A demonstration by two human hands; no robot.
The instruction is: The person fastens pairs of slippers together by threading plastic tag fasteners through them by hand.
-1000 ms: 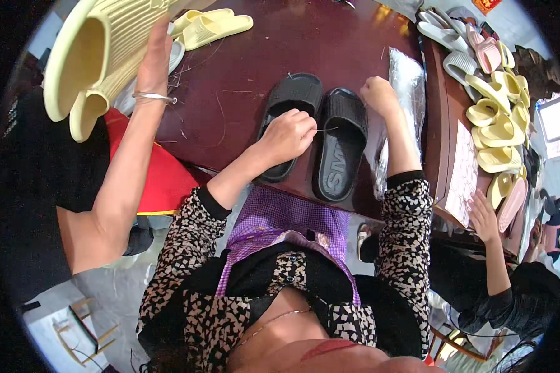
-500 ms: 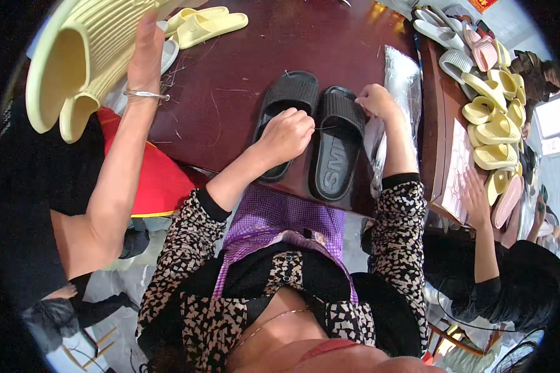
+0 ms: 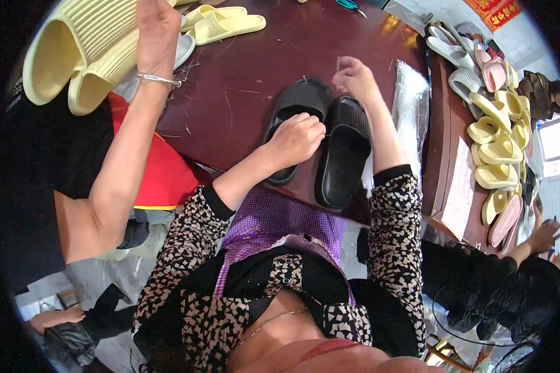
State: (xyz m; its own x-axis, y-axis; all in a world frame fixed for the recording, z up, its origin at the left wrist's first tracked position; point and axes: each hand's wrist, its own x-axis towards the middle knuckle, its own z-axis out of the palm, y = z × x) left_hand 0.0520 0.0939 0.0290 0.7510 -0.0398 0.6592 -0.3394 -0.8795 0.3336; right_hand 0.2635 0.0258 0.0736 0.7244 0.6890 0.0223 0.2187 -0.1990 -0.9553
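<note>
Two black slide sandals lie side by side on the dark red table [image 3: 242, 93]: the left sandal [image 3: 292, 109] and the right sandal [image 3: 343, 155]. My left hand [image 3: 295, 138] rests over the left sandal's heel with its fingers pinched. A thin thread runs from it toward the right sandal. My right hand [image 3: 354, 78] is raised over the toe end of the right sandal, fingers pinched on a small thin pin-like piece that sticks up.
A co-worker's hand [image 3: 157, 31] with a bracelet holds pale yellow sandals [image 3: 74, 56] at top left. More yellow sandals [image 3: 221, 22] lie at the far edge. A clear plastic bag [image 3: 410, 99] sits right of the black pair. Several yellow and pink sandals [image 3: 494, 137] cover a side table where another person's hand [image 3: 544, 233] reaches.
My right hand has lifted off the right sandal's strap toward the far side, pinching the small piece. My left hand stays pinched over the left sandal. The co-worker's hand has shifted on the yellow sandals.
</note>
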